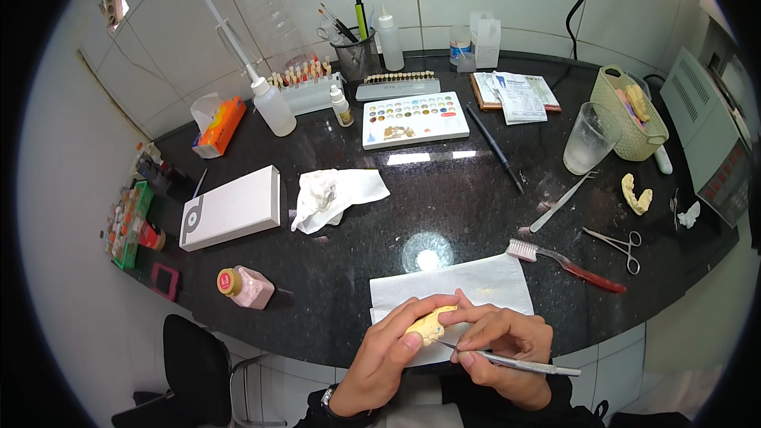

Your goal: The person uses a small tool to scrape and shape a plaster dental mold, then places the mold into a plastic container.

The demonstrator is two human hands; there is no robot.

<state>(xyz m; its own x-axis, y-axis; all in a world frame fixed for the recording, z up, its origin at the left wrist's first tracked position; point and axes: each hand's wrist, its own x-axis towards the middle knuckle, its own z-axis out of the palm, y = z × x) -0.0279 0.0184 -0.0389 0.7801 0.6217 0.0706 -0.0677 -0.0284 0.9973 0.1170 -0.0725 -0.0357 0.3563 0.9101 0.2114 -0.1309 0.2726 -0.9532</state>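
Between the thumb and fingers of my left hand [382, 353] is a small yellow dental cast [430, 326] with a blue mark on it. My right hand [507, 349] is closed round a slim metal carving tool [529, 365], its handle pointing off to the right. The tool's thin tip meets the lower edge of the cast, and a right fingertip also rests by the cast. Both hands are over a white paper towel [476, 279] at the table's near edge. The far side of the cast is hidden by my fingers.
Right of the towel lie a red-handled toothbrush [567, 264], scissor-like forceps [617, 247], tweezers [561, 203] and a yellow horseshoe-shaped cast [636, 195]. A clear cup [592, 139] stands behind them. To the left are a pink powder jar [247, 287], a white box [231, 208] and crumpled tissue [337, 196].
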